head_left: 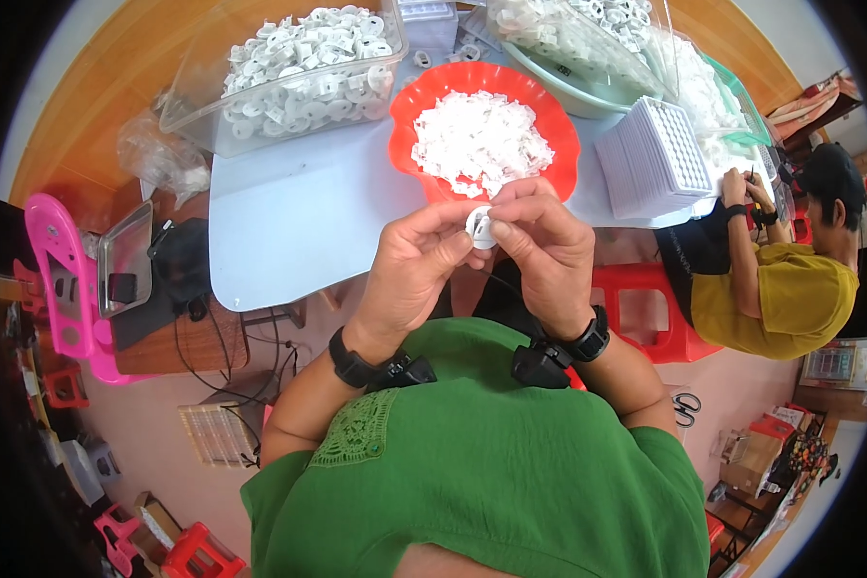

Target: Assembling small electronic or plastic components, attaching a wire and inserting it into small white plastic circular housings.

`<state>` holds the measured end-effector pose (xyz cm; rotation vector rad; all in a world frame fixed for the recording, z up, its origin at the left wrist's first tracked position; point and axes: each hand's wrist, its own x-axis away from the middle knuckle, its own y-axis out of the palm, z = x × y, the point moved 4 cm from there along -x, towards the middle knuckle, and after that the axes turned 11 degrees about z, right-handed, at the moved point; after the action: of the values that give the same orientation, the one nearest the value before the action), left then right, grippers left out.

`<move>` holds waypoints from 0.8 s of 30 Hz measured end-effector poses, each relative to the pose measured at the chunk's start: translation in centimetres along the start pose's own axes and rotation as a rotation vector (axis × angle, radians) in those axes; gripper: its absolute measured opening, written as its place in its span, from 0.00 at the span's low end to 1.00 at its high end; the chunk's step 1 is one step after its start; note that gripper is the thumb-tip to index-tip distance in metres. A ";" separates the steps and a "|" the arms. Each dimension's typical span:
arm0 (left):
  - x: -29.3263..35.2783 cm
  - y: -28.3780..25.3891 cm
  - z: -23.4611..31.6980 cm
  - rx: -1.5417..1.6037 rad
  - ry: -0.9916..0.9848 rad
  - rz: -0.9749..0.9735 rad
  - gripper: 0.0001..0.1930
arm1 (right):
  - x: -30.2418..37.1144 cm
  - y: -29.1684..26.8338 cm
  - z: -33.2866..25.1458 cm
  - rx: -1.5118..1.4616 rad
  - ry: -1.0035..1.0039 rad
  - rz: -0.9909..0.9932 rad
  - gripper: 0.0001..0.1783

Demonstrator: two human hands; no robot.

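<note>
Just in front of my chest, a small round white plastic part (479, 229) with a dark slot is pinched between both hands. My left hand (409, 275) grips its left side with closed thumb and fingers. The thumb and fingertips of my right hand (552, 252) press on its right side; whether they also hold a smaller piece cannot be made out. Right beyond my fingers stands a red scalloped bowl (405, 144) heaped with small white plastic pieces (482, 140).
A clear bin (299, 120) of round white parts stands far left on the pale blue table (289, 212). Stacked white trays (650, 159), a pale green basin (568, 91) and a green basket (747, 106) are to the right. A co-worker (780, 289) sits at far right.
</note>
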<state>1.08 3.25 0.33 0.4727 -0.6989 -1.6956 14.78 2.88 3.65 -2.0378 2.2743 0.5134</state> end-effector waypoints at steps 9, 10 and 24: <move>0.0 -0.2 -0.2 0.001 0.016 -0.012 0.16 | 0.2 -0.1 -0.8 0.283 -0.344 -0.046 0.05; 0.0 -0.2 -0.3 -0.001 0.014 -0.013 0.16 | 0.2 -0.2 -0.8 0.283 -0.344 -0.044 0.05; -0.1 -0.1 0.0 -0.266 0.179 0.098 0.13 | -0.1 -0.6 1.0 0.280 -0.113 0.027 0.06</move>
<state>1.09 3.39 0.26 0.3897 -0.3544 -1.6022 15.22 3.17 2.55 -1.8011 2.1694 0.2837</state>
